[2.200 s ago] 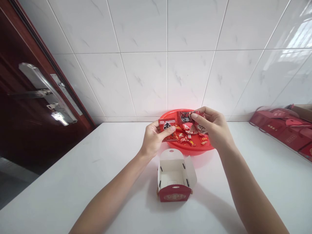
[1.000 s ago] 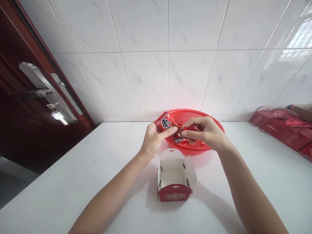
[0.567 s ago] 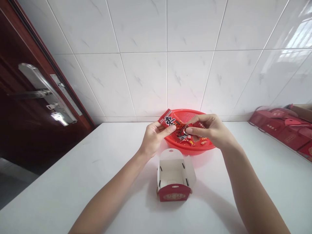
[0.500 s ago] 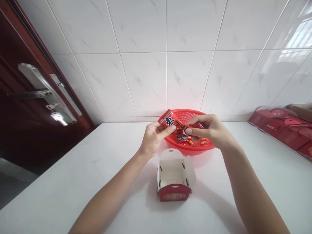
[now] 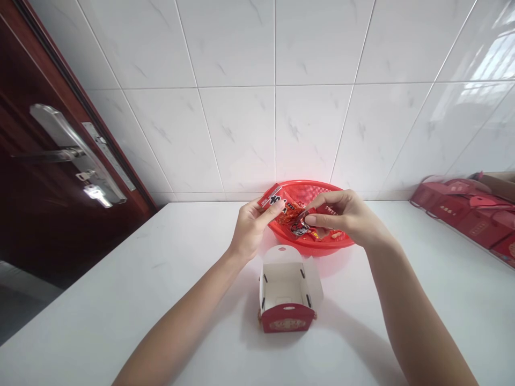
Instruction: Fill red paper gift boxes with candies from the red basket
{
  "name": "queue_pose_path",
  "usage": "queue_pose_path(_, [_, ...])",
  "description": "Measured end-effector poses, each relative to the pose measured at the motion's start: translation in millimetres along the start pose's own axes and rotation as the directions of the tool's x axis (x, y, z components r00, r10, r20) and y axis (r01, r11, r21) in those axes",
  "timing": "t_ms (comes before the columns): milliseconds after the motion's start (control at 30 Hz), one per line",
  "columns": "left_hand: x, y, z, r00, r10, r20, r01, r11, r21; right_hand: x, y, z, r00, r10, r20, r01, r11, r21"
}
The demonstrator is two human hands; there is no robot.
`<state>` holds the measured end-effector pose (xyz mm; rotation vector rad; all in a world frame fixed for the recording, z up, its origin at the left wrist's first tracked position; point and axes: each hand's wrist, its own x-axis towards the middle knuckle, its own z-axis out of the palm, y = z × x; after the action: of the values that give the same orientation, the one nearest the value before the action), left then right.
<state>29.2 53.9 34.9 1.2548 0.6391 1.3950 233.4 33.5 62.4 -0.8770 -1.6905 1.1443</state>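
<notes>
Between the thumb and fingers of my left hand (image 5: 253, 225) is a red candy packet (image 5: 285, 214) with printed characters, held over the left part of a red plastic basket (image 5: 309, 250). My right hand (image 5: 341, 217) pinches a small dark red wrapped piece (image 5: 301, 224) beside that packet, above the basket. More red wrapped sweets (image 5: 332, 209) lie in the basket, partly hidden by my right fingers. Nearer to me an open red and white paper box (image 5: 286, 319) stands on the table, with its flaps up and no contents visible.
Several red boxes (image 5: 462, 214) stand at the right along the wall. A dark red door (image 5: 36, 177) with a metal handle and hanging keys is at the left. The white table (image 5: 181, 241) meets a tiled wall (image 5: 237, 134).
My left hand has shifted slightly left, with its thumb now over the packet's printed characters. The packet has tilted a little. My right hand and the paper box have barely moved.
</notes>
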Motion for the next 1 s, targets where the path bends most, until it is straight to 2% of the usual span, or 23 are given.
queue_pose_path(433, [0.7, 1.7, -2.3, 0.998, 0.045, 0.032, -0.046, 0.998, 0.041, -1.0, 0.3, -2.7, 0.995, 0.02, 0.102, -0.018, 1.0, -0.015])
queue_pose_path(733, [0.9, 0.1, -1.1, 0.999, -0.033, -0.006, 0.033, 0.999, -0.006, -1.0, 2.1, -3.0, 0.994, 0.029, 0.101, -0.028, 1.0, -0.014])
queue_pose_path(1000, [0.3, 1.7, 3.1, 1.0, -0.022, 0.003, 0.023, 0.999, -0.041, -0.5, -0.3, -1.7, 0.995, 0.039, 0.087, -0.036, 0.998, -0.041])
